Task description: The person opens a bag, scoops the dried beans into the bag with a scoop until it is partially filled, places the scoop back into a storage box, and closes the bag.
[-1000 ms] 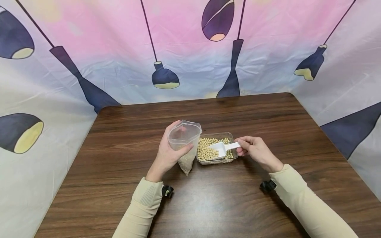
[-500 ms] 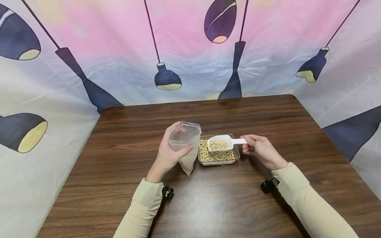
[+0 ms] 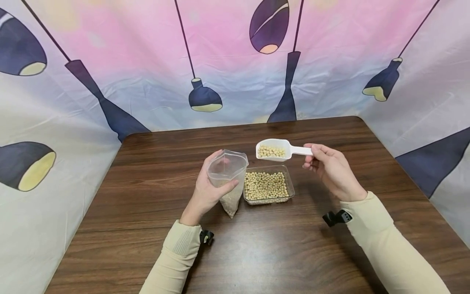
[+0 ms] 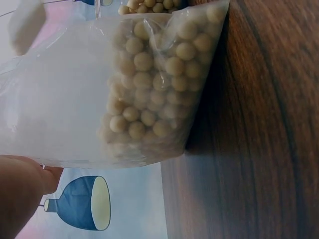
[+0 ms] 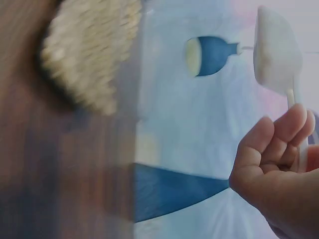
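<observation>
My left hand [image 3: 206,191] grips a clear plastic bag [image 3: 228,171] upright on the wooden table [image 3: 154,196], its mouth held wide. Pale round beans fill the bag's bottom [image 4: 149,89]. Just right of the bag stands a clear rectangular tub [image 3: 268,186] full of the same beans. My right hand [image 3: 328,167] pinches the handle of a white scoop [image 3: 273,149], loaded with beans and level, in the air above the tub's far edge. In the right wrist view the scoop [image 5: 276,50] shows from beneath, with the tub of beans [image 5: 89,55] blurred at the upper left.
A printed fabric backdrop [image 3: 235,61] with dark lamp shapes closes in the table on the back and both sides. Black wrist mounts [image 3: 335,217] sit on my cream sleeves. Bare wood lies around the bag and tub.
My right hand dug the scoop into the tub, then lifted it full of beans up and back above the tub. The left hand and bag stayed put.
</observation>
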### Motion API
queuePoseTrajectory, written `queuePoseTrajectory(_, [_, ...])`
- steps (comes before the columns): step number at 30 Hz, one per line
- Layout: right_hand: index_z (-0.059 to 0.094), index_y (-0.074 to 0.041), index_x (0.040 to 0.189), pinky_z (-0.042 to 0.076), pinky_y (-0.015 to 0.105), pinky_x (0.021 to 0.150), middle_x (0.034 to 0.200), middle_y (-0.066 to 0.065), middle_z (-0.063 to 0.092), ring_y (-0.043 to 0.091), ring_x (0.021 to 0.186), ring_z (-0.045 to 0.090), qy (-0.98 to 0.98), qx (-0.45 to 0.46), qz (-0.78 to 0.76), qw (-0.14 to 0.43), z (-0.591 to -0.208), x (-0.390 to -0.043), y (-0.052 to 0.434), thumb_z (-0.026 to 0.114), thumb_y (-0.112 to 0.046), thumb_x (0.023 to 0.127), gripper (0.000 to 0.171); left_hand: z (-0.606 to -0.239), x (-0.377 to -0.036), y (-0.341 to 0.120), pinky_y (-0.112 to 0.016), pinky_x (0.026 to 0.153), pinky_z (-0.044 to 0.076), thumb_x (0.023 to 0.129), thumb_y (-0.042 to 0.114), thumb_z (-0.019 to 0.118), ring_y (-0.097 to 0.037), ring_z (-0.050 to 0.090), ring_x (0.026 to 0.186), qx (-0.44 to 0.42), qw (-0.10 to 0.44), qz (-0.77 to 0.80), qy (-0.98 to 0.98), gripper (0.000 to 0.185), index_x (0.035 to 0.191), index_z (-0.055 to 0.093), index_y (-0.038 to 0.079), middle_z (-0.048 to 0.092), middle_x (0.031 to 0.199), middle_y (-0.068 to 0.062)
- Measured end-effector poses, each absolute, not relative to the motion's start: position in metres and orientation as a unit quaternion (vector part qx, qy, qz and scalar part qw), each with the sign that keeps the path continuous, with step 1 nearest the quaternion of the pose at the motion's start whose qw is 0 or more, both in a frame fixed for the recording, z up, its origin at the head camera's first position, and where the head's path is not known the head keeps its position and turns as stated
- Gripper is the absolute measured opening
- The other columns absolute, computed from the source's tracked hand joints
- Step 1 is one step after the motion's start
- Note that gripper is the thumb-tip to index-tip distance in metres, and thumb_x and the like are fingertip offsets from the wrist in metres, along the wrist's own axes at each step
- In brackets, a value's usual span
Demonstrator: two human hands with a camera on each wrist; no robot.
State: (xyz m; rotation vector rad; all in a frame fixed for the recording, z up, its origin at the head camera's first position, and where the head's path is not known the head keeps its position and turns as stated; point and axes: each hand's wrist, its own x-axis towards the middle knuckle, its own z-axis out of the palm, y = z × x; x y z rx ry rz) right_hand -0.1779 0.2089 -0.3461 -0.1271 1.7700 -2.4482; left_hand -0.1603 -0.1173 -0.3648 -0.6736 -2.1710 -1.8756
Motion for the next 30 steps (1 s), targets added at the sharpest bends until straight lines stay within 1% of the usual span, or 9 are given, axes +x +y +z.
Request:
queuePoseTrajectory(2, [0.050,0.008,0.124,0.050,0.025,0.072,0.080,0.004,0.060,0.015,0.074,0.059,0.576,-0.058,-0.814,0.048,-0.336,-0.176,0.205,0.053,-0.022,0.101,0.038,-0.364,-0.160,-0.117,-0.056,0.099,0.036,0.076,-0.008,0.076,-0.040,0.047,0.121,-0.228,0.097,-0.632,-0.734,0.079,0.143,0.035,-0.004,0.053,0.123,-0.030])
queuePoseTrajectory(5, [0.053,0.007,0.121,0.051,0.026,0.073,0.080,0.004,0.060,0.015,0.074,0.060,0.572,-0.080,-0.815,0.035,-0.322,-0.175,0.198,0.053,-0.021,0.100,0.035,-0.364,-0.161,-0.117,-0.055,0.099,0.037,0.076,-0.008,0.076,-0.040,0.047,0.121,-0.228,0.094,-0.632,-0.734,0.079,0.143,0.035,-0.004,0.053,0.124,-0.030])
queuePoseTrajectory(12, [0.060,0.002,0.115,0.052,0.027,0.075,0.079,0.005,0.060,0.016,0.074,0.060,0.578,-0.117,-0.807,0.023,-0.297,-0.175,0.183,0.055,-0.019,0.100,0.027,-0.363,-0.161,-0.116,-0.051,0.098,0.039,0.077,-0.007,0.076,-0.038,0.048,0.121,-0.220,0.085,-0.634,-0.737,0.079,0.144,0.035,-0.002,0.053,0.125,-0.029])
queuePoseTrajectory(19, [0.062,0.002,0.115,0.052,0.027,0.074,0.079,0.004,0.062,0.014,0.075,0.061,0.590,-0.127,-0.797,0.017,-0.289,-0.174,0.174,0.056,-0.020,0.099,0.027,-0.364,-0.162,-0.115,-0.047,0.097,0.040,0.077,-0.007,0.076,-0.038,0.049,0.119,-0.218,0.081,-0.633,-0.738,0.079,0.144,0.035,-0.001,0.053,0.125,-0.027])
queuePoseTrajectory(26, [0.063,0.000,0.113,0.051,0.027,0.074,0.077,0.004,0.064,0.015,0.073,0.061,0.650,-0.148,-0.744,-0.041,-0.286,-0.169,0.164,0.055,-0.021,0.100,0.026,-0.363,-0.160,-0.115,-0.045,0.097,0.040,0.077,-0.008,0.076,-0.037,0.049,0.120,-0.215,0.080,-0.631,-0.741,0.079,0.144,0.035,-0.001,0.054,0.126,-0.027])
queuePoseTrajectory(30, [0.062,0.003,0.116,0.051,0.027,0.074,0.076,0.005,0.064,0.018,0.072,0.063,0.681,-0.160,-0.712,-0.064,-0.285,-0.165,0.159,0.054,-0.020,0.101,0.029,-0.362,-0.158,-0.116,-0.048,0.099,0.039,0.077,-0.007,0.075,-0.035,0.048,0.121,-0.207,0.076,-0.629,-0.745,0.079,0.145,0.034,-0.001,0.053,0.129,-0.025])
